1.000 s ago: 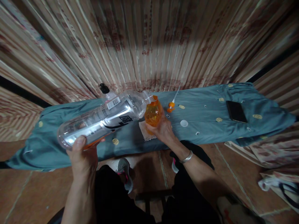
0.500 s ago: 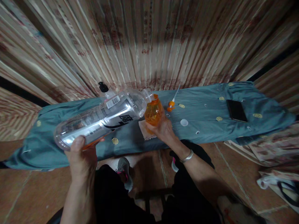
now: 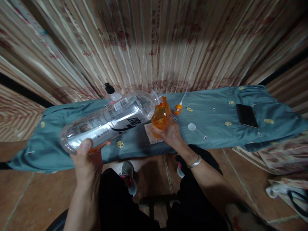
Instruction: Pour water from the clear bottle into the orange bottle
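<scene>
My left hand (image 3: 88, 157) is closed round the lower part of a large clear plastic bottle (image 3: 106, 120) with a silver label. The bottle is tilted, its neck towards the right. Its mouth meets the opening of a small orange see-through bottle (image 3: 160, 116), which my right hand (image 3: 169, 131) grips from the right side. Whether liquid flows between them I cannot tell. A folded pinkish cloth (image 3: 150, 134) lies below the orange bottle, partly hidden by it. Right of my right hand lie an orange pump top with a thin tube (image 3: 178, 107) and a white round cap (image 3: 192, 126).
A blue-green cloth (image 3: 211, 128) covers the long, narrow table. A black flat case or phone (image 3: 246, 115) lies at its right. Behind the large bottle stands a clear bottle with a black pump (image 3: 109, 88). Striped curtains hang close behind.
Both hands and both bottles appear slightly further right in the picture, as does the table, so the view has shifted a little. The grips and the bottle's tilt look about the same.
</scene>
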A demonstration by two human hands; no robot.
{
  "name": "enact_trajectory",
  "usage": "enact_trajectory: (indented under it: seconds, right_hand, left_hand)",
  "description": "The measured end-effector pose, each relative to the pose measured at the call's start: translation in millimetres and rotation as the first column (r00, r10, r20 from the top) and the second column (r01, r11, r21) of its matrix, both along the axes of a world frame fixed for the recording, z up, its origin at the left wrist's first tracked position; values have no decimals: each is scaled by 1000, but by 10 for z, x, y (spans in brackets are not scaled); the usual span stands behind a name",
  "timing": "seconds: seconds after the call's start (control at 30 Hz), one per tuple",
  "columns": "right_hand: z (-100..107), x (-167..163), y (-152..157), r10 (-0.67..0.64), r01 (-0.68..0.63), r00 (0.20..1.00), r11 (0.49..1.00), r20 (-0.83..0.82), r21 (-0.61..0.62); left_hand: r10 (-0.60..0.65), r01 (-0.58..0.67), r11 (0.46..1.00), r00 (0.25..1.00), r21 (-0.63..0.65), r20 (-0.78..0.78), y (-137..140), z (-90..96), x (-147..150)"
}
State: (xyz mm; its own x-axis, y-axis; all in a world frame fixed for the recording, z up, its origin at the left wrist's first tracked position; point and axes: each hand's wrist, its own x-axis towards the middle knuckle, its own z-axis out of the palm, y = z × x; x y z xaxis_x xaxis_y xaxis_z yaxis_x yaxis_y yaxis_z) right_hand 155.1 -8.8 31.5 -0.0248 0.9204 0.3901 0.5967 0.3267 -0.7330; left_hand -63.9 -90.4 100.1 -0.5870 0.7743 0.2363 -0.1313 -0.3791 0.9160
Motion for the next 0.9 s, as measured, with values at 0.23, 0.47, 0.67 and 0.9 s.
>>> enact_trajectory:
  seconds: [0.23,0.47,0.67,0.9]
  right_hand:
    - [30,5,-1,13,-13,1000,1000,-14,-19]
    - [35,1,1,10,-10,1000,1000,-13,-18]
    - [35,-1,0,6,-6,1000,1000,3,-30]
    - [43,-11,-4,-18,19,999,999,27,-37]
  left_hand:
    - [8,-8,1000,1000,-3,-6,-7,1,2]
    - [0,0,1000,1000,-2,-13,2,6,17]
    - [23,-23,1000,1000,-14,1,-14,-8,6]
    - [26,-26,999,1000,-18,-5,-15,10,16]
